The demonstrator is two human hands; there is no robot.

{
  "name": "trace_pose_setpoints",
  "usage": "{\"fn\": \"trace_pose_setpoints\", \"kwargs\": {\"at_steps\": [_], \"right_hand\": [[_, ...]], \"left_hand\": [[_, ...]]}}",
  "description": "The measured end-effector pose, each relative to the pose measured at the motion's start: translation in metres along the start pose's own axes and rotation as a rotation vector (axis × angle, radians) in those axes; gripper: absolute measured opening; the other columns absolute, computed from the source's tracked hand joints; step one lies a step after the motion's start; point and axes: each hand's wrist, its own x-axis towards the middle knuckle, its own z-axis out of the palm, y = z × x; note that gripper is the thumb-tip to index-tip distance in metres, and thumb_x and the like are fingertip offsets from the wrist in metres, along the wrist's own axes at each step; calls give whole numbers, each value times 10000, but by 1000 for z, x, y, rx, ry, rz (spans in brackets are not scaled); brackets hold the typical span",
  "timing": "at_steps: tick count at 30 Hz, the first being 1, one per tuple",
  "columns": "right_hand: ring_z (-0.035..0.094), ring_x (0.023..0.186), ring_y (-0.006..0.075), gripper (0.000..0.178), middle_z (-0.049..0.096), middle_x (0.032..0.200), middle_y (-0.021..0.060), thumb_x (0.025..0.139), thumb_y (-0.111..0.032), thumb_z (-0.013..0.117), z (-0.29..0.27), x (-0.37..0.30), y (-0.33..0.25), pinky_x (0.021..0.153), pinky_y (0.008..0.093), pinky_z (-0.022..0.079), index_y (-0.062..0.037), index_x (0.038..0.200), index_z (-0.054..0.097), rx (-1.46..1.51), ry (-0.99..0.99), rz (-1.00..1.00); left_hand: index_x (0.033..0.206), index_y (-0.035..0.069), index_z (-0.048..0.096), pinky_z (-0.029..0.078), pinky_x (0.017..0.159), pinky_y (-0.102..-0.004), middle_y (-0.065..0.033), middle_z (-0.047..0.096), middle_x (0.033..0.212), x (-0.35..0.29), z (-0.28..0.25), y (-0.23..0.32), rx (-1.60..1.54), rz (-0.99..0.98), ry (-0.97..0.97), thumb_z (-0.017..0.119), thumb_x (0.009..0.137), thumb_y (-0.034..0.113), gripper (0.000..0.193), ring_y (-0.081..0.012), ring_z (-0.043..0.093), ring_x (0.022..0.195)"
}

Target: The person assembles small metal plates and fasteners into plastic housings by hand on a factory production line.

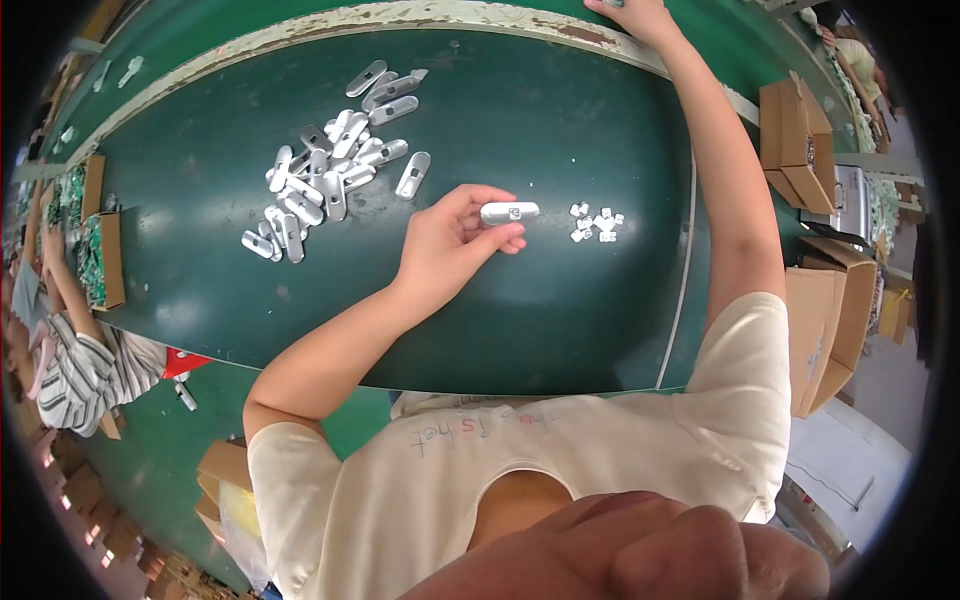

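My left hand (pixel 458 238) is closed around a silver, oval metal-looking cover (pixel 522 212) with a small square opening, held above the green tabletop. Its fingers and thumb pinch one end. At the top edge of the view, my right hand (pixel 645 18) reaches past the far ledge. A small silvery piece (pixel 610 3) shows at its fingertips, mostly cut off by the frame. Beyond my left hand, to the left, lies a loose pile of similar silver covers (pixel 335 186). Several small white parts (pixel 603 219) lie in a cluster to its right.
A worn pale ledge (pixel 300 33) borders the table's far side, with a green surface (pixel 250 12) beyond it. Cardboard boxes (pixel 830 310) stand at the right. On the left, a co-worker in a striped top (pixel 85 365) reaches towards a box of green parts (pixel 100 262).
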Motion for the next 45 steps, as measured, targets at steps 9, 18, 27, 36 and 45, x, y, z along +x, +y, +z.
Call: {"fn": "trace_pose_setpoints", "kwargs": {"at_steps": [9,18,27,36,45], "right_hand": [[568,708,137,329,581,838,97,797,-179,626,-62,-122,-104,586,261,478,19,1042,530,1226,-167,-1],[501,1057,238,376,501,1152,181,739,-127,713,-54,-258,-106,913,329,385,12,1043,541,845,-147,-129],[517,961,228,398,521,1068,176,692,-35,729,-47,-264,-108,830,299,419,22,1040,545,707,-139,-240],[529,926,216,326,542,1031,152,709,-40,705,-46,-264,-109,814,293,415,32,1001,578,638,-193,-252],[554,880,229,340,552,1000,151,691,-26,717,-53,-263,-115,761,301,451,28,1000,586,576,-135,-332]], "left_hand": [[1033,-31,521,523,707,-237,-104,643,868,0,-9,4,-57,93,-9,607,825,-4,226,-148,653,772],[1137,-79,472,536,783,-288,-171,580,1074,-10,6,16,8,15,-192,524,839,-82,303,-217,636,901],[1044,-33,546,539,683,-229,-87,657,870,-20,16,10,-32,6,-106,614,776,-27,277,-133,658,833],[1042,-38,538,552,724,-259,-112,648,939,-21,21,8,-117,11,-111,666,771,-1,302,-161,656,847],[1063,-45,527,529,717,-230,-94,618,965,-24,20,22,-215,-50,-142,563,829,-39,236,-149,641,821]]}}
